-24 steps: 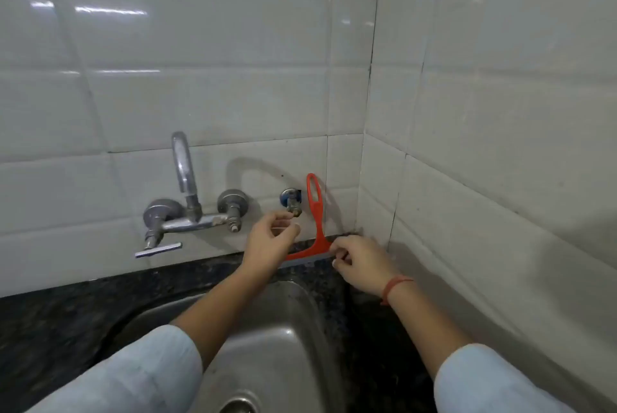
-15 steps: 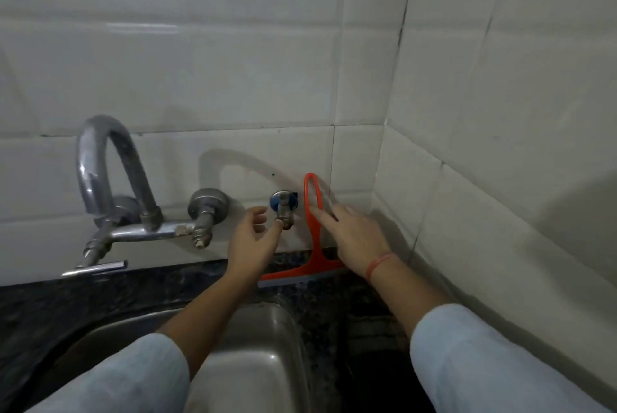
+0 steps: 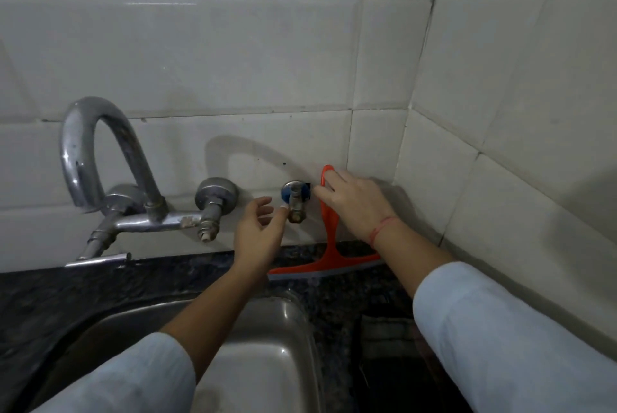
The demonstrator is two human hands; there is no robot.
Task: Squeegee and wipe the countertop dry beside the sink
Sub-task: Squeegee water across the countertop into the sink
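Dark speckled stone countertop (image 3: pixel 167 279) wrapping a steel sink (image 3: pixel 273 329). Behind the sink's far right corner, an orange squeegee (image 3: pixel 329 245) stands with its blade on the counter, handle leaning upright against the tiled wall.

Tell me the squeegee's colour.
Orange-red, with a grey blade strip; the squeegee shows in the head view.

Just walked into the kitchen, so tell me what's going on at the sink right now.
A person in pale sleeves is reaching toward the tiled wall behind the sink. The right hand lies over the handle of an orange squeegee that leans upright against the wall, its blade on the dark countertop. The left hand is open, fingertips at the small blue-collared tap. No wiping is under way.
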